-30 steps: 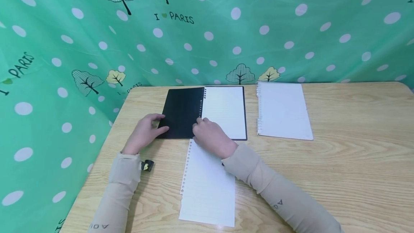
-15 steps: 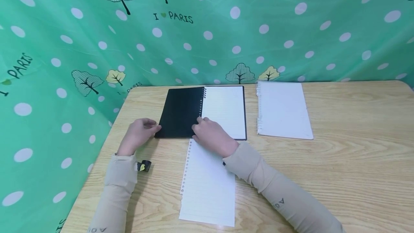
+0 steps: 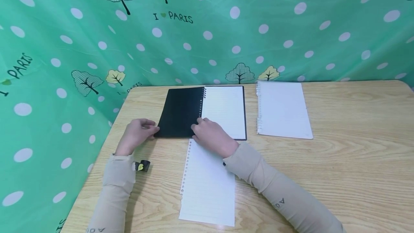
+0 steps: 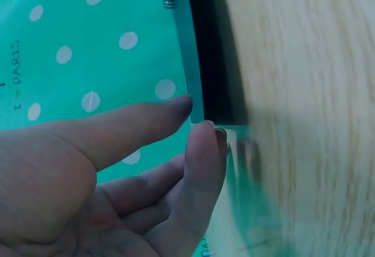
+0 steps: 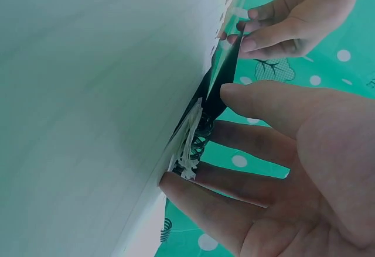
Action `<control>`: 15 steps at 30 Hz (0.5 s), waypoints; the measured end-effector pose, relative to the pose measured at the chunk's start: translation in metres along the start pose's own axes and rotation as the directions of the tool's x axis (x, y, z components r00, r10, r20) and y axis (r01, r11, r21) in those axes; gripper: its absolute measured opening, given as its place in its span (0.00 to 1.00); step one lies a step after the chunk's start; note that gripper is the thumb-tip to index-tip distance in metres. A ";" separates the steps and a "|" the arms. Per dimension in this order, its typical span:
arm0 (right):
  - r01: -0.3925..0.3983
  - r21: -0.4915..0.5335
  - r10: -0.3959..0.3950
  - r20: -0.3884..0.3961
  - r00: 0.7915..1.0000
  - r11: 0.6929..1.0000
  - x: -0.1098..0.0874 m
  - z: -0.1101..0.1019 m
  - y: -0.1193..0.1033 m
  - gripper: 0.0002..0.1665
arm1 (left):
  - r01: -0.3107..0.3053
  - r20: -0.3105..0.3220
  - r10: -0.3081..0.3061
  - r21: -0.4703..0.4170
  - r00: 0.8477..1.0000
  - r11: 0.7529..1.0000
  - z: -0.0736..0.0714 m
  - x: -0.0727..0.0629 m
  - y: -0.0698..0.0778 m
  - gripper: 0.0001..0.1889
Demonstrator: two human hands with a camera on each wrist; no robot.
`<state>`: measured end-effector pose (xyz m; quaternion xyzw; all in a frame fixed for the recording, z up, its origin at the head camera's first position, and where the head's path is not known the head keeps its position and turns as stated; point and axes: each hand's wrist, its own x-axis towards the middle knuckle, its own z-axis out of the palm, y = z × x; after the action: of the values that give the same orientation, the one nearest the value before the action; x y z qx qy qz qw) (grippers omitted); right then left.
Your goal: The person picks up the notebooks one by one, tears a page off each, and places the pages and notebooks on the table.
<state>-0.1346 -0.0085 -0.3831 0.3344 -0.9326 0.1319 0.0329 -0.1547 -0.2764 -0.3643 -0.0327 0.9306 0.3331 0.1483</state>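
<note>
A spiral notebook (image 3: 224,107) lies open near the back of the table, its black cover (image 3: 180,110) turned to the left and a lined white page on the right. My left hand (image 3: 134,136) pinches the cover's near left corner between thumb and fingers. In the left wrist view the thumb and a fingertip meet at that dark corner. My right hand (image 3: 211,136) holds the near end of the coil binding (image 5: 202,137), thumb on the black cover side and fingers at the page side. White paper scraps (image 5: 190,146) are caught in the coil.
A loose lined sheet (image 3: 207,190) with punched holes lies in front of the notebook, partly under my right wrist. Right of the notebook rests another white sheet or stack (image 3: 284,110) with a ragged punched edge. A green dotted cloth (image 3: 194,46) hangs behind the table.
My left hand has moved slightly left and drawn its thumb and fingers together at the cover's corner. The right hand stays at the coil.
</note>
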 end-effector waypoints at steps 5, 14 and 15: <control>0.005 -0.009 -0.005 -0.004 1.000 1.000 0.000 0.000 0.000 0.10 | -0.019 0.001 0.019 -0.049 1.000 0.999 -0.003 -0.001 0.000 0.26; 0.025 -0.073 -0.026 -0.015 1.000 0.997 0.001 0.001 -0.001 0.11 | -0.060 -0.034 0.059 -0.052 0.998 0.997 -0.008 -0.006 0.001 0.24; 0.023 -0.078 -0.024 -0.017 1.000 0.997 0.001 0.001 -0.002 0.11 | -0.062 -0.038 0.060 -0.053 0.997 0.997 -0.009 -0.006 0.001 0.24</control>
<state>-0.1339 -0.0103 -0.3836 0.3426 -0.9327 0.0980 0.0558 -0.1511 -0.2809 -0.3553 -0.0144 0.9243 0.3620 0.1202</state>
